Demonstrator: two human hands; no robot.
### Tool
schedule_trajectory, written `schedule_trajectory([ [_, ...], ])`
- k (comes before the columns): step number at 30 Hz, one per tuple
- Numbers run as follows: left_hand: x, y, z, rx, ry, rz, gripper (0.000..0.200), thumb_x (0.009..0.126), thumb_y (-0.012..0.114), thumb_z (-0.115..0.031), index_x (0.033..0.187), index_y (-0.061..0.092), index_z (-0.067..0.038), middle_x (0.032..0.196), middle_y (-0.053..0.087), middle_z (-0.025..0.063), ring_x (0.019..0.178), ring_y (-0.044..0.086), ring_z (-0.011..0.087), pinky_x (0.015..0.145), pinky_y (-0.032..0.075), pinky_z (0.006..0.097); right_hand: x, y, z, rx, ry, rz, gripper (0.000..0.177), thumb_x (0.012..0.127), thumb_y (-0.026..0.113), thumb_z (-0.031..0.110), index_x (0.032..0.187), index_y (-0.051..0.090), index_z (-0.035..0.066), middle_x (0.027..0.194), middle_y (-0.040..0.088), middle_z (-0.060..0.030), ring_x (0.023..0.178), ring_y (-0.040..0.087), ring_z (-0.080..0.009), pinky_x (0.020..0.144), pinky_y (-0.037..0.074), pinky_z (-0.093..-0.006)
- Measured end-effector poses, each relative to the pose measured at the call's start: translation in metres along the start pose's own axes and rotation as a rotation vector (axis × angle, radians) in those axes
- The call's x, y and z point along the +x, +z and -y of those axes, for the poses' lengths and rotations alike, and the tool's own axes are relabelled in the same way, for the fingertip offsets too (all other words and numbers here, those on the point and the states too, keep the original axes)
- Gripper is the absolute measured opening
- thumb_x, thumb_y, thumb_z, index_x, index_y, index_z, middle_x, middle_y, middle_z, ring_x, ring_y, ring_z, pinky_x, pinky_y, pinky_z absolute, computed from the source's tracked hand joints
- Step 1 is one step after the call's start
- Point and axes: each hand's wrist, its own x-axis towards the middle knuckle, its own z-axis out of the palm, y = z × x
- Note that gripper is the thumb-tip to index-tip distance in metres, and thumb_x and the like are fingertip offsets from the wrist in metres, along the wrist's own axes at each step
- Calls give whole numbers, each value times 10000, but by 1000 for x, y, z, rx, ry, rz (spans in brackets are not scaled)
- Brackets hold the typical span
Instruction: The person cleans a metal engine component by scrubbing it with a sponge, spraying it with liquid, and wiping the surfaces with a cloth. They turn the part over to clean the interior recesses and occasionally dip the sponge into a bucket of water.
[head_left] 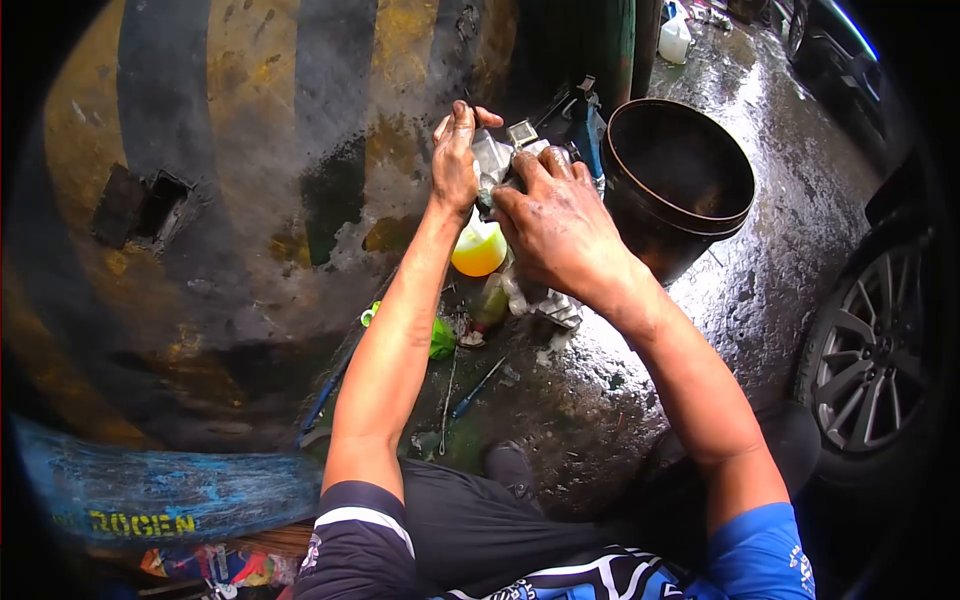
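Note:
Both arms reach forward over the wet floor. My left hand (456, 160) is on the left side of a greyish, partly clear object (490, 155), its fingers bent around the edge. My right hand (560, 205) lies against the right side of the same object, fingers curled down; what the fingertips pinch is hidden. A small square metallic piece (522, 133) shows just above the right fingers. Below the hands stands a container with yellow liquid (479, 250).
A large black bucket (680, 165) stands right of the hands. Further right is a car wheel (875, 350). A striped wall (250, 120) rises at left. A blue-handled screwdriver (465, 403), a green bottle (441, 338) and a blue cylinder (180, 490) lie nearer me.

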Motion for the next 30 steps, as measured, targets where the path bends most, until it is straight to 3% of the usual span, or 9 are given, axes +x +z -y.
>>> schedule_trajectory([
  [4,1,2,-6,-214,-50,41,541,1091,304,-452,1009,629,-27,1057,622,77,996,543,153,942,430,321,0,6,5,15,78,-4,173,908,615,205,899,675,42,1050,583,-179,1052,551,-371,844,456,-505],
  [8,-4,0,-12,-392,-159,53,618,1077,273,-516,992,622,-14,1074,605,97,1038,514,171,1000,377,316,4,23,5,151,105,-62,201,910,624,213,909,658,14,1026,570,-223,1014,557,-402,854,471,-503],
  [12,-4,-5,-9,-285,-15,176,648,1078,210,-530,987,602,-21,1081,612,106,1041,518,173,997,388,325,-3,33,9,341,171,-177,205,911,620,179,963,661,-16,1093,565,-261,1057,561,-414,905,477,-505],
  [14,0,-8,-12,-395,-94,251,676,1066,197,-564,997,595,-23,1079,621,103,1053,542,181,999,412,338,-2,28,3,453,313,-276,222,941,607,175,987,664,-34,1033,588,-257,968,594,-407,891,488,-472],
  [17,-5,-5,-22,-518,-231,239,700,1048,208,-607,1082,602,-29,1076,631,93,1037,579,179,991,439,324,27,11,-12,358,242,-395,224,934,614,165,1002,694,-33,998,612,-239,969,602,-386,882,496,-460],
  [20,-3,-1,-24,-458,-288,247,702,1031,257,-636,1124,599,-31,1071,634,82,1002,591,168,937,464,302,41,29,-19,205,114,-210,179,879,632,120,948,708,-26,993,622,-248,997,610,-385,895,500,-461],
  [24,1,-1,-21,-396,-237,228,706,1020,273,-656,1086,598,-32,1057,634,100,972,596,177,920,473,304,39,19,-36,288,-42,-58,100,849,637,90,858,704,16,977,648,-191,992,628,-355,873,515,-454],
  [28,1,-2,-21,-449,-233,206,702,1019,268,-660,1038,594,-38,1042,629,109,987,589,178,936,469,315,15,4,-27,389,-23,9,73,835,669,83,873,726,56,920,666,-136,961,637,-337,839,528,-439],
  [30,-3,-2,-24,-410,-203,225,704,1017,271,-662,1043,596,-38,1039,626,103,996,585,176,942,467,312,19,9,-29,342,-48,-126,70,847,668,94,860,722,51,914,667,-131,934,640,-342,851,525,-432],
])
